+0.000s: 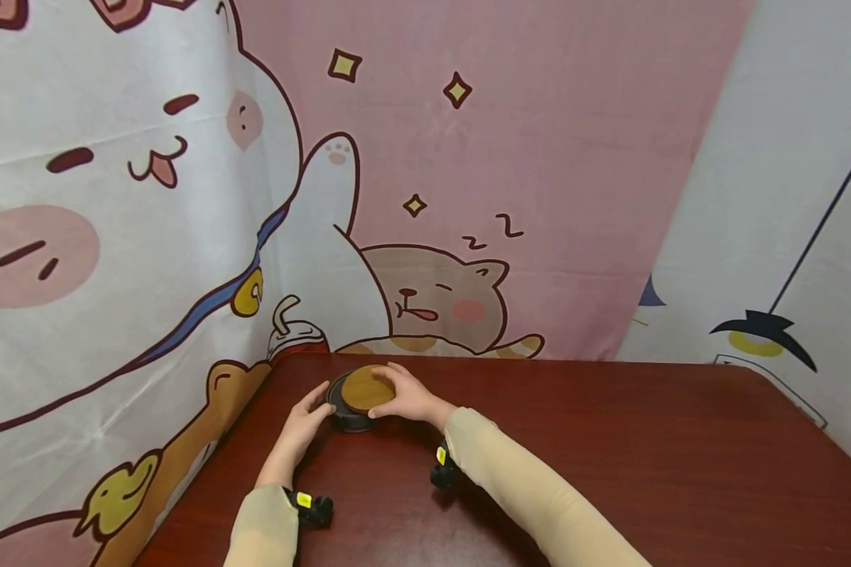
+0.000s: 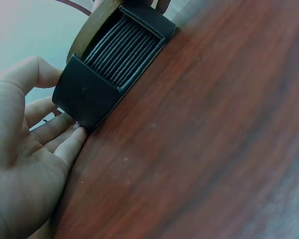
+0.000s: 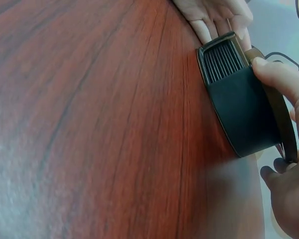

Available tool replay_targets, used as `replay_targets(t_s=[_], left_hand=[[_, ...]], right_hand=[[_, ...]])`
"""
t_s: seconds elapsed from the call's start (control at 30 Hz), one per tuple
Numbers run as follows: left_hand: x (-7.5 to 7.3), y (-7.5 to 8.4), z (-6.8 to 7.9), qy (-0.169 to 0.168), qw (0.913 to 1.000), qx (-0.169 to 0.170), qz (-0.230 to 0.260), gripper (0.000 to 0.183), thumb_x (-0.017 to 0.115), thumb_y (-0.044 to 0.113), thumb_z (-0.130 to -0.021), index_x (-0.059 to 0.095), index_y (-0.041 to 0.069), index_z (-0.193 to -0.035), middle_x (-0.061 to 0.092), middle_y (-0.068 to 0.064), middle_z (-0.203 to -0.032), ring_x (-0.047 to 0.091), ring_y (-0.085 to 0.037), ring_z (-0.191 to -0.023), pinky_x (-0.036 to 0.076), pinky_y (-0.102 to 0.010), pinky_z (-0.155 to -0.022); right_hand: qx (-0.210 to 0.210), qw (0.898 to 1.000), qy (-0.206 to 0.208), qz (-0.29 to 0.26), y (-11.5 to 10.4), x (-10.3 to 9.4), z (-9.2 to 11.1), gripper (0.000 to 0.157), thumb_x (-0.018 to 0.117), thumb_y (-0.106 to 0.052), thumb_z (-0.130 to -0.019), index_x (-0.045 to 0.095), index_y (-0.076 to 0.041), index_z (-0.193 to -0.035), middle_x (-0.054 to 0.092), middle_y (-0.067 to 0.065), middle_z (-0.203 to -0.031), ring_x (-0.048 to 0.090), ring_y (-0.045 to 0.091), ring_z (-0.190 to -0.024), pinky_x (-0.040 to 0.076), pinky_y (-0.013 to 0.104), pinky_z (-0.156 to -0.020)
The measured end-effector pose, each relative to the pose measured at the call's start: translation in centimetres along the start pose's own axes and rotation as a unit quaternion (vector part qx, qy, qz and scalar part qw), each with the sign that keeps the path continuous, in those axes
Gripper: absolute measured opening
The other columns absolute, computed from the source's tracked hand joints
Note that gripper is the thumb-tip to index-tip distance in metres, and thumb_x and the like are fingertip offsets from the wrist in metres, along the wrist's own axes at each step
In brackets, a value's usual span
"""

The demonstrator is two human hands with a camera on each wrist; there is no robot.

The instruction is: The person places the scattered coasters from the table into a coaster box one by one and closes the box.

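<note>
Near the table's far left edge stands a round black holder point(image 1: 354, 424). Through an opening in its side a stack of thin dark discs point(image 2: 123, 50) shows in the left wrist view. A round wooden disc point(image 1: 366, 389) lies over the holder's top, shifted to the right and slightly tilted. My left hand point(image 1: 303, 425) holds the holder's left side, thumb on the near side and fingers around the back. From the right, my right hand point(image 1: 413, 398) grips the wooden disc's edge between thumb and fingers. Part of the disc's far rim is hidden by these fingers.
The holder rests on a reddish-brown wooden table point(image 1: 610, 449). Behind and to the left hangs a cloth point(image 1: 553, 157) printed with cartoon animals, close to the table's edge. Each wrist wears a small black camera point(image 1: 315, 510).
</note>
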State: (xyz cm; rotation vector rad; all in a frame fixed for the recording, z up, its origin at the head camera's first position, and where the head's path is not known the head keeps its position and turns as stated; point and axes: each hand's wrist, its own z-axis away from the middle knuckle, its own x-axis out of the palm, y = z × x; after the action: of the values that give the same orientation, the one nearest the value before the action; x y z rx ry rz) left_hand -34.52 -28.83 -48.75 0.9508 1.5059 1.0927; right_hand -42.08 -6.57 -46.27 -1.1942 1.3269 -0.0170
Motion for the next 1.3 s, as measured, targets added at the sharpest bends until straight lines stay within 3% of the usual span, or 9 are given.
replay_targets(t_s=[0.17,0.4,0.8,1.07,1.3], left_hand=[[0.3,0.2,-0.1,-0.003,1.0000,0.005,0.001,0.056,0.055,0.014,-0.081,0.038,0.013,-0.134,0.037,-0.009,-0.135,0.028,-0.022,-0.124,0.022,-0.041,-0.099],[0.7,0.3,0.0,-0.008,0.9998,0.010,-0.013,0.056,0.055,0.015,-0.082,0.037,0.013,-0.135,0.034,-0.010,-0.137,0.026,-0.024,-0.126,0.022,-0.044,-0.099],[1.4,0.6,0.2,-0.011,0.9998,0.015,-0.011,0.058,0.053,0.011,-0.079,0.036,0.011,-0.135,0.037,-0.012,-0.134,0.031,-0.024,-0.122,0.025,-0.044,-0.097],[1.0,0.6,0.3,-0.015,0.9998,0.002,-0.012,0.058,0.052,0.010,-0.080,0.035,0.014,-0.136,0.035,-0.009,-0.136,0.028,-0.022,-0.123,0.024,-0.043,-0.097],[0.1,0.4,0.6,-0.018,0.9998,-0.002,-0.007,0.057,0.050,0.011,-0.082,0.034,0.014,-0.136,0.033,-0.011,-0.137,0.027,-0.022,-0.123,0.023,-0.042,-0.097]], right_hand=[[0.012,1.000,-0.004,-0.002,-0.1,0.1,0.1,0.083,0.071,-0.045,-0.067,0.032,-0.022,-0.136,0.017,0.008,-0.144,0.020,0.022,-0.129,0.026,0.042,-0.098],[0.008,1.000,-0.011,0.003,-0.3,0.2,0.6,0.070,0.064,-0.040,-0.076,0.034,-0.018,-0.136,0.015,0.004,-0.145,0.021,0.021,-0.129,0.027,0.040,-0.098],[-0.001,0.999,-0.028,0.022,0.3,-0.2,2.0,0.064,0.057,-0.042,-0.081,0.034,-0.020,-0.137,0.013,-0.003,-0.145,0.020,0.018,-0.129,0.027,0.039,-0.098],[-0.028,0.998,-0.048,0.029,1.3,-2.2,4.2,0.066,0.058,-0.042,-0.080,0.033,-0.021,-0.137,0.017,-0.004,-0.145,0.021,0.016,-0.129,0.027,0.041,-0.098],[-0.024,0.998,-0.038,0.051,4.2,-6.3,7.1,0.065,0.060,-0.042,-0.079,0.034,-0.026,-0.136,0.019,-0.005,-0.144,0.025,0.014,-0.127,0.027,0.039,-0.098]])
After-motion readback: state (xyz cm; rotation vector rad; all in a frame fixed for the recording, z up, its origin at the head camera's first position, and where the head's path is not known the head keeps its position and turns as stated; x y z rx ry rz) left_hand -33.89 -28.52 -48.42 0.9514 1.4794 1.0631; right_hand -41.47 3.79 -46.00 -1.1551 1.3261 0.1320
